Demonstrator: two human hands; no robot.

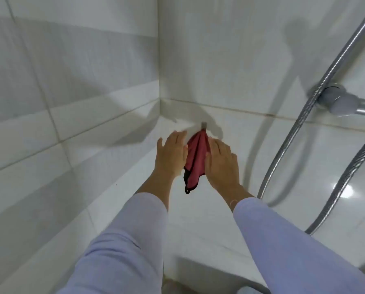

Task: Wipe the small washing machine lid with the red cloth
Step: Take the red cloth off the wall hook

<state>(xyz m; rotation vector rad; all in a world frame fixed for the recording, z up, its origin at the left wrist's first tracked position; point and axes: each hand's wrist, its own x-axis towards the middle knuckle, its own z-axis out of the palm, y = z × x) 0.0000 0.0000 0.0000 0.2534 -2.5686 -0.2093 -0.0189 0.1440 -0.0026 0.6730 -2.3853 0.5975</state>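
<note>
red cloth (196,161) | hangs bunched from small wall hook (203,125) | falls in folds straight below hook | dark-edged corner lowest

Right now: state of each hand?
Left hand: open, fingers straight, beside the red cloth hanging from the wall hook; holds nothing.
Right hand: open, fingers straight, on the cloth's other side; holds nothing.

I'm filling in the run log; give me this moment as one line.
stage: reaching for cloth | red cloth: hanging from wall hook | left hand: open, beside cloth | right hand: open, beside cloth | washing machine lid: not in view
</note>
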